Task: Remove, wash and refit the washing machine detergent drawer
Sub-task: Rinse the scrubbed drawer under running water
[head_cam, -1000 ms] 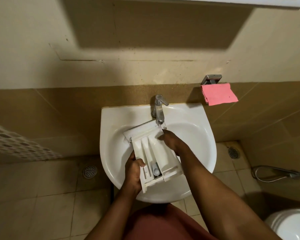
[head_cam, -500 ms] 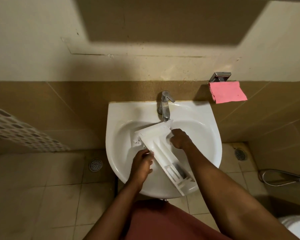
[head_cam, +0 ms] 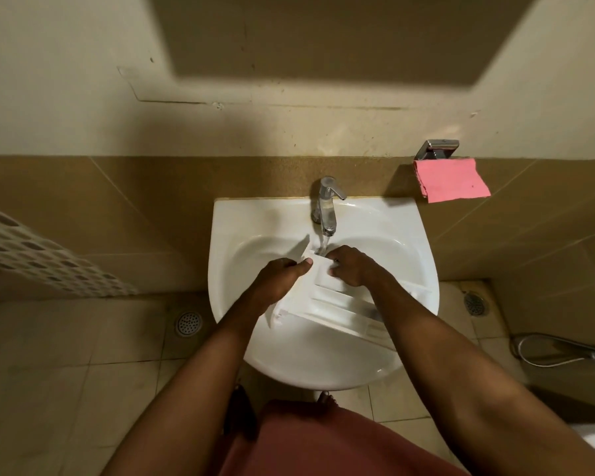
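Both hands hold the white drawer (head_cam: 327, 305) over the sink (head_cam: 227, 235). The left hand (head_cam: 279, 280) grips the drawer's far left edge, with its thumb laid across the top and its fingers curled round the side. The right hand (head_cam: 354, 267) is just beside it, fingers curled down onto the drawer's far end. The rest of the drawer runs back from the hands and passes under the right forearm, toward the sink's near right rim. The tap (head_cam: 327, 207) stands just beyond the hands. Its water (head_cam: 323, 242) falls between them onto the drawer's far end. Well beyond the right hand and out to its right, a pink cloth (head_cam: 450, 180) hangs from a chrome holder (head_cam: 437, 149) on the wall. A floor drain (head_cam: 188, 323) lies to the left of the left forearm.
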